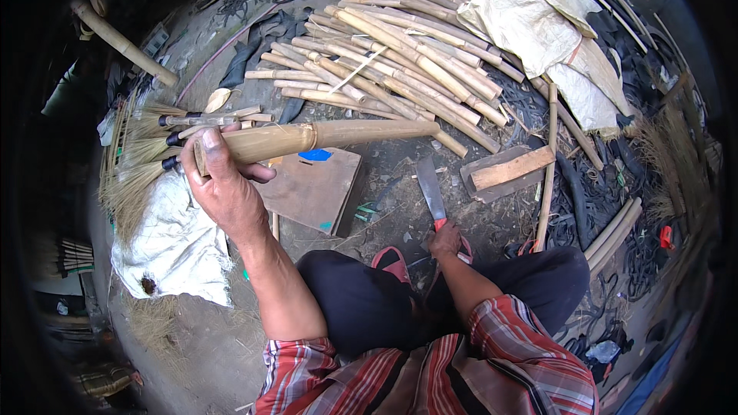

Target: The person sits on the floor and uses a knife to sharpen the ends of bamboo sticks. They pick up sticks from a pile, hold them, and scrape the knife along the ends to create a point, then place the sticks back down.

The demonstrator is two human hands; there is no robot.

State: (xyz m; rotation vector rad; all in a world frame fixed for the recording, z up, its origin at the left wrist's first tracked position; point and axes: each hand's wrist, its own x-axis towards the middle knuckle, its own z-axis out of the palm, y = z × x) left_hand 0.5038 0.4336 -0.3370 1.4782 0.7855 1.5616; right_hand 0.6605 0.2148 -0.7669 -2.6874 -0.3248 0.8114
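Note:
My left hand (223, 177) is closed round the thick end of a bamboo pole piece (323, 137), raised and pointing to the right. Low between my knees, my right hand (444, 240) grips a machete (430, 188) by its red handle, the broad grey blade pointing away from me. Below the bamboo sits a wooden block (311, 190) with a blue patch on top. Several brooms (146, 154) with pale bristles and dark bindings lie just left of my left hand.
A big heap of cut bamboo poles (392, 54) spreads across the far side. Pale sacking (530, 27) covers its right part. A split wood piece (513, 167) lies right of the machete, with black rubber strips (573, 192) beyond. White sacking (173, 238) is at left.

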